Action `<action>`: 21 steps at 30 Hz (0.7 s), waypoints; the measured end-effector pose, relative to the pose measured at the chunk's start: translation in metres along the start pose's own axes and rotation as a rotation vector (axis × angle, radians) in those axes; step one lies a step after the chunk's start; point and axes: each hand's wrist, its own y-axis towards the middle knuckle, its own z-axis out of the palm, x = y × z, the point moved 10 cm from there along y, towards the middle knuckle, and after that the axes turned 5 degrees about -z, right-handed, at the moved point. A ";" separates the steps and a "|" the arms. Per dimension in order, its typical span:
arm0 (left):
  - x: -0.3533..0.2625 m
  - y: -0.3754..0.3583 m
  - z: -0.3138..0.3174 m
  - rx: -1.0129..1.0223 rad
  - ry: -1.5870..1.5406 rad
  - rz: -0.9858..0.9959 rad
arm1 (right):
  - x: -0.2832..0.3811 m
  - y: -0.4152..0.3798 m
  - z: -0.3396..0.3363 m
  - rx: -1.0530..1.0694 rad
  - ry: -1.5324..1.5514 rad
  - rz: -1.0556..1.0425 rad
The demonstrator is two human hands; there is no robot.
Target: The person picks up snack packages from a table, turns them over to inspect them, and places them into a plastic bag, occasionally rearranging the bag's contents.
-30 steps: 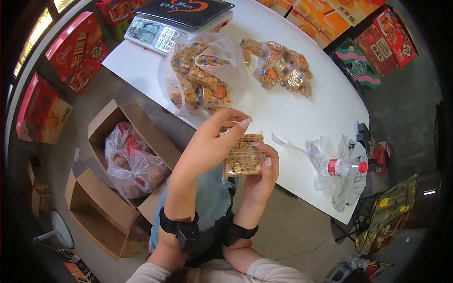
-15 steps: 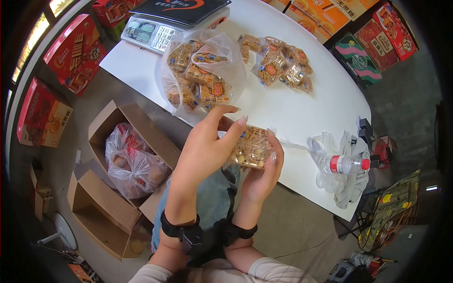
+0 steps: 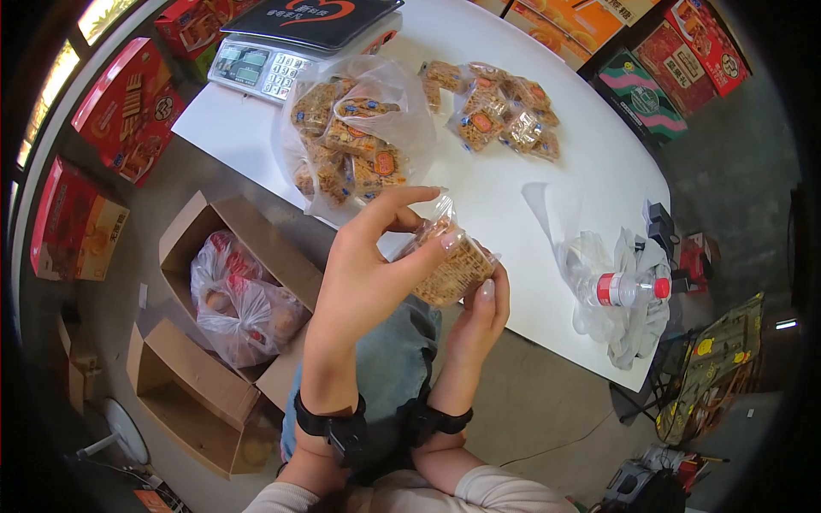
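A wrapped snack block (image 3: pixel 446 272) in clear film is held between both hands over the table's near edge. My left hand (image 3: pixel 376 256) grips its left and upper side, thumb on the front and fingers partly behind. At its lower right, my right hand (image 3: pixel 481 315) closes its fingers on the block's edge. Just beyond my left hand, an open clear plastic bag (image 3: pixel 410 94) holds several similar packets (image 3: pixel 349 137). More wrapped packets (image 3: pixel 483 115) lie in a loose group to the right of the bag.
A scale (image 3: pixel 265 67) stands at the table's (image 3: pixel 547 342) back left. On the right lie a bottle (image 3: pixel 629 291) and crumpled plastic bags (image 3: pixel 633 342). Open cardboard boxes (image 3: pixel 184 402) are on the floor at left, one with bagged goods (image 3: pixel 244 308). Red gift boxes (image 3: pixel 128 111) stand beyond.
The held block has tilted and its wrapper's upper end now shows between my left fingers. Both hands have shifted slightly. The view has moved a little.
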 end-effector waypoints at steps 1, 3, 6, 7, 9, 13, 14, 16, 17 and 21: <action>0.002 0.000 0.001 0.009 -0.035 -0.024 | 0.000 0.001 -0.001 0.000 0.001 -0.008; -0.002 0.001 0.003 0.025 -0.006 0.017 | 0.002 0.002 -0.004 -0.001 0.001 -0.016; -0.009 0.001 0.007 0.051 0.030 0.101 | -0.007 0.003 -0.009 0.009 0.028 0.089; -0.014 0.000 0.009 0.061 0.039 0.145 | -0.011 0.003 -0.009 0.011 0.111 0.127; -0.015 0.001 0.013 0.074 0.071 0.194 | -0.013 0.004 -0.009 0.014 0.195 0.164; -0.015 0.000 0.024 0.159 0.077 0.134 | -0.014 0.000 0.001 0.122 0.282 0.253; -0.014 0.001 0.025 0.158 0.076 0.134 | -0.017 -0.002 0.003 0.136 0.344 0.275; -0.016 0.000 0.026 0.167 0.042 0.184 | -0.021 -0.004 0.003 0.156 0.337 0.292; -0.019 0.000 0.025 0.166 0.042 0.185 | -0.023 -0.005 0.005 0.175 0.332 0.308; -0.015 -0.001 0.027 0.168 -0.123 0.061 | -0.013 -0.002 0.016 0.177 0.439 0.273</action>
